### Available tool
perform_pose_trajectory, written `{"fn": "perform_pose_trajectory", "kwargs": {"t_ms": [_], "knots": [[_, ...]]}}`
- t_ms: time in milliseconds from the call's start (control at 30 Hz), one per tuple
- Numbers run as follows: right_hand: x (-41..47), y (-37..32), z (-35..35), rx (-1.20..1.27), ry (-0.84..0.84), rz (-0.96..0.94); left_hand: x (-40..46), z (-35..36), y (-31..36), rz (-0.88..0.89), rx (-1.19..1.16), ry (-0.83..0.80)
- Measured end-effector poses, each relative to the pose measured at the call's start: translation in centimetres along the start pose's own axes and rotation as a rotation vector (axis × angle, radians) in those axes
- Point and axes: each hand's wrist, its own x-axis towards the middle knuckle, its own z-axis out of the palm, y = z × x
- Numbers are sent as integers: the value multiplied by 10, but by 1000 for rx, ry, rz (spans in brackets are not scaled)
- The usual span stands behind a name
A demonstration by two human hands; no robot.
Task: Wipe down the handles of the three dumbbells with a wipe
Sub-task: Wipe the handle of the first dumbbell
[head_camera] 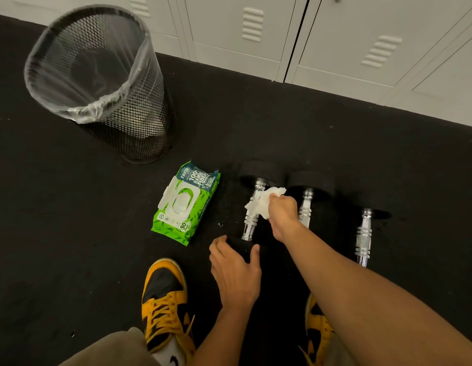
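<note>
Three dumbbells with chrome handles and black ends lie side by side on the black floor. My right hand grips a crumpled white wipe pressed against the handle of the left dumbbell. My left hand grips that dumbbell's near black end, thumb on one side and fingers on the other. The middle dumbbell is partly hidden behind my right hand and forearm. The right dumbbell lies apart, untouched.
A green pack of wipes lies left of the dumbbells, lid closed. A black mesh bin with a clear liner stands at the back left. White lockers line the far edge. My yellow-and-black shoes stand close below.
</note>
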Motion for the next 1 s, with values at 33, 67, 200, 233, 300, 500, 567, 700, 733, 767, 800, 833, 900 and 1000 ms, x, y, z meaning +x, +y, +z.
{"fn": "perform_pose_trajectory", "kwargs": {"t_ms": [33,67,200,233,300,500,567,700,733,767,800,833,900,1000], "knots": [[1,-2,3,1,4,4,0,0,-1,9,2,4],[4,-3,5,-1,14,7,1,0,-2,17,6,8],[11,-4,11,-39,51,-18,1,2,-7,39,15,23],[11,-5,12,-55,55,-32,1,3,-7,40,11,30],[12,-6,14,-81,62,-49,0,5,-7,32,1,45],[17,-11,19,-224,98,-83,0,9,-8,28,-25,57],[17,-13,19,-271,111,-105,0,10,-8,18,-40,48],[18,-12,21,-370,111,-185,0,11,-9,9,-71,48],[19,-11,22,-396,107,-202,0,11,-9,12,-76,51],[21,-8,23,-419,108,-210,-1,12,-9,14,-78,53],[21,-6,23,-441,105,-218,-1,12,-9,15,-76,54],[21,-4,22,-469,103,-232,-1,12,-10,16,-69,51],[18,1,20,-512,103,-251,-1,12,-11,17,-54,39],[16,7,15,-523,98,-271,-1,13,-11,4,-46,27]]}}
